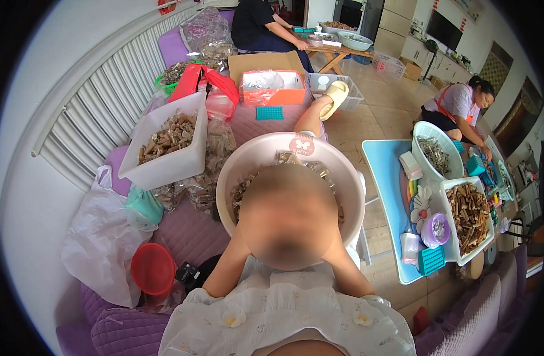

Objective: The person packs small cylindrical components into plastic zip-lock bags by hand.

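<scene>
A large pale pink basin point(230, 172) stands in front of me with many small brown pieces point(246, 185) in it, some seemingly in clear wrapping. My left forearm point(229, 274) and my right forearm point(345, 270) reach up to the near side of this basin. A blurred patch covers both my hands, so their fingers and anything in them are hidden. Left of the basin, a white tub point(165, 169) holds brown stick-like pieces point(170, 137). Clear bags of similar pieces point(215, 157) lie between the tub and the basin.
A red bowl point(153, 269) and white plastic bag point(100, 237) lie on the purple sofa at left. An orange-white box point(273, 89) stands beyond the basin. On the right, a blue table point(383, 196) bears tubs and a teal tray point(431, 260). Two people work nearby.
</scene>
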Demonstrator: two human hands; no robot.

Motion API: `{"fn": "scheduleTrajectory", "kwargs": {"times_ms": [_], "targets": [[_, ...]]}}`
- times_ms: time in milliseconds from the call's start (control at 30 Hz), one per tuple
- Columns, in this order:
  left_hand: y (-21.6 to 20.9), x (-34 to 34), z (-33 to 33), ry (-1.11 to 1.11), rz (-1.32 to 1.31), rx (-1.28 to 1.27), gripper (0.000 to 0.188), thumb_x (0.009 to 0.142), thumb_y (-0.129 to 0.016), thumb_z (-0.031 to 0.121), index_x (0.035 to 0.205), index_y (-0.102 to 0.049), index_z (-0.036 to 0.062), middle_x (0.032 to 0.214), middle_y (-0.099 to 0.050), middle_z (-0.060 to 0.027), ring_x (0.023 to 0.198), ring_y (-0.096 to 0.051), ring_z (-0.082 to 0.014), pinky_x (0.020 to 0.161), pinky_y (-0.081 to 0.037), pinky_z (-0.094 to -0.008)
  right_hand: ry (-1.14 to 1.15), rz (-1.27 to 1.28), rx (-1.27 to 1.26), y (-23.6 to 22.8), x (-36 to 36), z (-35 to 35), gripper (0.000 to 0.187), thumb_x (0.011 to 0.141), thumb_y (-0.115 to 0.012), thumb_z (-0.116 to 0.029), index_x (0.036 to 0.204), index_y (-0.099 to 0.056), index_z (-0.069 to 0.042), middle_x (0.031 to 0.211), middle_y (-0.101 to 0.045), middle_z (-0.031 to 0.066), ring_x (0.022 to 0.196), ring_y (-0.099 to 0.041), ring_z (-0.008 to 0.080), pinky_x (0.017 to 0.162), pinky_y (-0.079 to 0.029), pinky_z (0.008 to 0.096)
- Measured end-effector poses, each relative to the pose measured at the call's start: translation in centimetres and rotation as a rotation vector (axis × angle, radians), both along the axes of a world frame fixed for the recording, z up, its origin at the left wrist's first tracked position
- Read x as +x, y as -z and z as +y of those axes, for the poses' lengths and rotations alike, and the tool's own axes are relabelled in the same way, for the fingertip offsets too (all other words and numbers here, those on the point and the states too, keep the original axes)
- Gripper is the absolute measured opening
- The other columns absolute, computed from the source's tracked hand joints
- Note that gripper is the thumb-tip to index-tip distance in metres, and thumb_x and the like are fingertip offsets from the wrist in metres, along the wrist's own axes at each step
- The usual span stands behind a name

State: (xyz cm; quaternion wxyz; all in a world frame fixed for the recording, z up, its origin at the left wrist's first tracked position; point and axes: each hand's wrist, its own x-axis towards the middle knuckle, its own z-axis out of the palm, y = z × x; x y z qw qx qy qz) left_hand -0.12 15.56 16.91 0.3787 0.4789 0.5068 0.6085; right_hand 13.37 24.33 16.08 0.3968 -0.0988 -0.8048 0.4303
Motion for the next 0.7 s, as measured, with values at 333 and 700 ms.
{"fn": "scheduleTrajectory", "kwargs": {"times_ms": [333,700], "targets": [[1.5,-0.1,0.0,-0.039,-0.156,0.031,0.023,0.078,-0.060,0.003,0.101,-0.056,-0.0020,0.088,-0.062,-0.0054,0.074,-0.053,-0.0054,0.064,-0.044,-0.0189,-0.057,0.112,-0.606,0.3,-0.2,-1.0,0.045,0.082,-0.054,0.001,0.125,-0.040,-0.003,0.097,-0.058,0.0083,0.082,-0.051,0.0065,0.072,-0.043,0.0195],[0.8,1.1,0.5,-0.220,0.013,0.030,0.025,0.074,-0.066,0.008,0.097,-0.059,0.0026,0.082,-0.058,0.0031,0.055,-0.036,0.0023,0.047,-0.030,-0.0145,-0.028,0.021,-0.567,0.5,-0.5,0.0,0.024,0.087,-0.053,-0.015,0.100,-0.057,0.004,0.076,-0.055,-0.0017,0.069,-0.044,0.0037,0.061,-0.038,0.0176]]}}
